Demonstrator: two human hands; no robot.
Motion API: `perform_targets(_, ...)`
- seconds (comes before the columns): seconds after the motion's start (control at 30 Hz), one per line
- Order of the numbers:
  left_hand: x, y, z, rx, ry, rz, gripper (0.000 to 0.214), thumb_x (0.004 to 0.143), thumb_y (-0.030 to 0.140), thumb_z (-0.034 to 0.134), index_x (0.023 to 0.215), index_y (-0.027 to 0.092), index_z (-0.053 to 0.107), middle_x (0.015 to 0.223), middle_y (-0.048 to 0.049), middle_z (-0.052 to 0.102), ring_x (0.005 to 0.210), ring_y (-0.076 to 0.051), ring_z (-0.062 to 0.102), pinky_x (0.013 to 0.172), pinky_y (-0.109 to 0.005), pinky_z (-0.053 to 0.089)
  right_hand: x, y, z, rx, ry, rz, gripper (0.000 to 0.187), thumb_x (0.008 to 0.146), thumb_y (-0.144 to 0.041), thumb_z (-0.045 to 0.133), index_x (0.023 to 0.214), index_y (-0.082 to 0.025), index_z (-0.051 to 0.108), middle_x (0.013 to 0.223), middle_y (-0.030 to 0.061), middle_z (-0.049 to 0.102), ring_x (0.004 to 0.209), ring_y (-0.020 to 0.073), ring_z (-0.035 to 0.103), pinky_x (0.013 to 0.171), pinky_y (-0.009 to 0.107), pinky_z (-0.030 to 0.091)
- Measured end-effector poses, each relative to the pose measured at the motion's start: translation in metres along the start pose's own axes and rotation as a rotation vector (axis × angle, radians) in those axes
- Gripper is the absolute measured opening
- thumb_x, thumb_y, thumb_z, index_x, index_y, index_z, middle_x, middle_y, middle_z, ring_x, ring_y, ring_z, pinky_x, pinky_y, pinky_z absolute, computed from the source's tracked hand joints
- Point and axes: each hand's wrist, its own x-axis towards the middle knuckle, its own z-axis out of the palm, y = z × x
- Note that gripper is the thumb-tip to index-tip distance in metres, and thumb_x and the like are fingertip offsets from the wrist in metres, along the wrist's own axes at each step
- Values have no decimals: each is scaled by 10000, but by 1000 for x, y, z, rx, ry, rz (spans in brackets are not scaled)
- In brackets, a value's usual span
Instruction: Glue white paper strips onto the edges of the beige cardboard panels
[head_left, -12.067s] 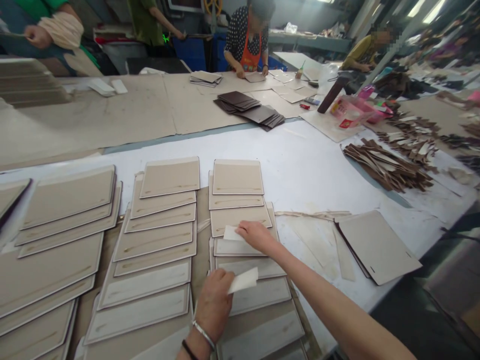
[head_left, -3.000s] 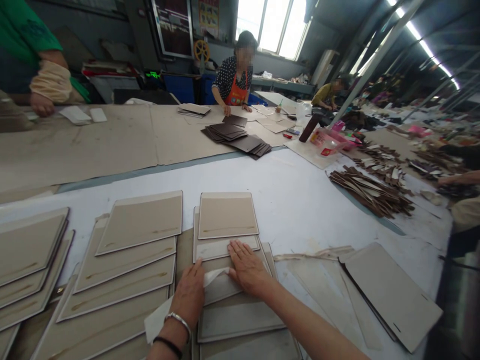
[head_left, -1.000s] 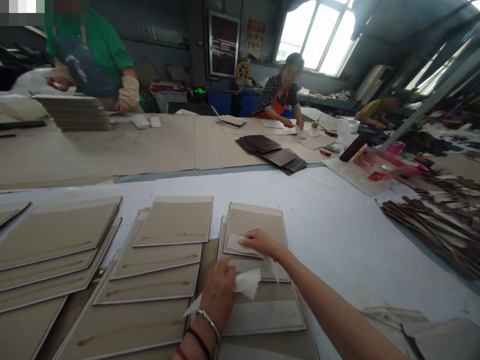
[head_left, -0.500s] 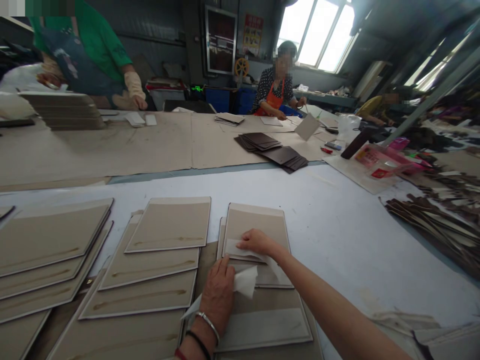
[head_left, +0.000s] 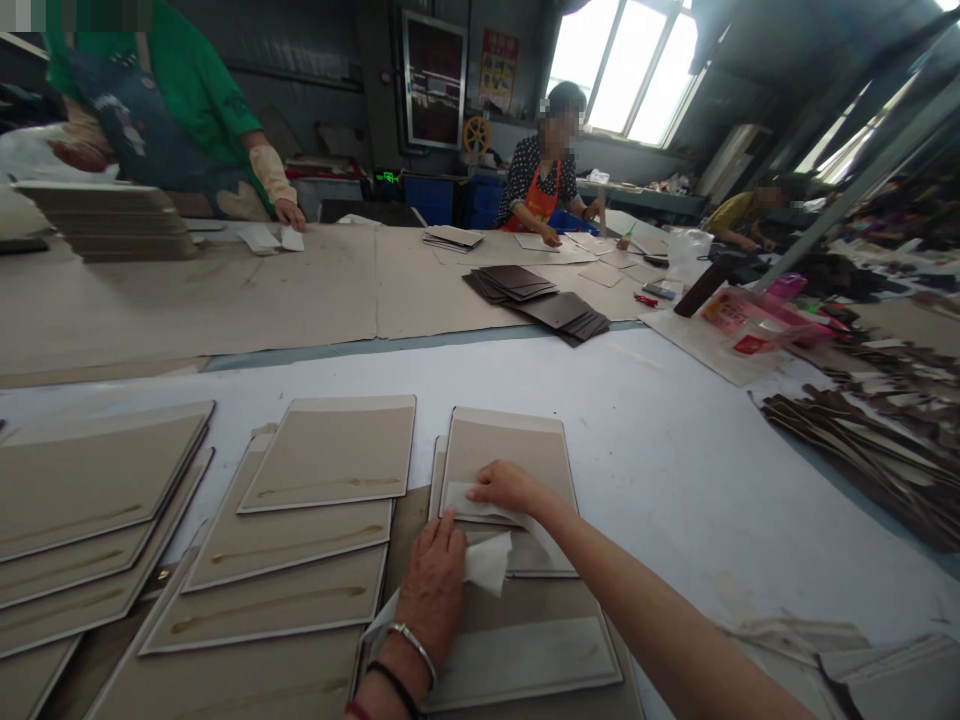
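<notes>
The right hand (head_left: 508,486) pinches a thin white paper strip (head_left: 456,496), now lying low on a flat tan card (head_left: 508,438), so its brown streak is hidden. The left hand (head_left: 431,582) grips more white paper (head_left: 489,562).

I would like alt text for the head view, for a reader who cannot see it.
A person's right hand pinches a pale strip over the lower edge of a beige panel; the left hand, below, holds more pale strips. Overlapping panels lie in columns to the left, and co-workers are at a table beyond.
</notes>
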Motion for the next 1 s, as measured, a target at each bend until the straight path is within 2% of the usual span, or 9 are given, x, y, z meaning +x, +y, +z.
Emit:
perform_targets(0.17,2,-3,3,51,53,29,313,765,-17,335,866,134,589,1174,-102,555,1034,-215,506,881,-356,419,2,-2,1,-21,-9,30,254,707,-393,563,670,-156,648,645,29,601,592,125,479,501,217,281)
perform_targets(0.27,3,-7,10,90,114,56,307,753,-22,361,895,121,592,1098,-98,593,975,-200,526,854,-334,433,-9,1,-12,-35,-85,58,282,657,-436,607,684,-159,646,653,25,605,593,128,490,494,212,290)
perform_targets(0.37,4,-12,16,117,145,83,301,742,-28,381,908,104,595,1030,-97,614,948,-197,531,839,-321,443,-33,18,-30,-50,-160,86,253,654,-409,625,662,-156,627,622,0,578,586,117,479,484,203,285)
perform_targets(0.5,4,-15,18,115,159,125,294,740,-29,394,918,92,594,1022,-103,609,947,-192,527,851,-311,439,-70,55,-41,21,-47,192,197,699,-348,588,655,-157,611,619,-15,562,604,108,482,490,191,290)
perform_targets(0.63,3,-16,15,107,144,139,327,742,-40,365,953,84,582,1014,-108,606,949,-184,523,850,-298,434,-85,78,-30,42,72,292,222,723,-365,552,743,-155,622,704,10,603,654,123,512,512,196,308)
perform_targets(0.8,3,-18,16,114,138,144,406,707,-66,351,1049,49,535,1010,-102,605,948,-184,513,874,-276,417,-86,80,-15,27,134,361,268,718,-409,527,784,-171,634,761,44,637,689,156,544,511,220,308)
perform_targets(1.0,4,-22,21,109,149,148,430,712,-55,347,1114,20,477,997,-115,607,930,-181,517,862,-282,425,-85,79,-8,-4,177,364,254,714,-399,518,817,-200,638,856,56,656,792,184,570,560,234,338)
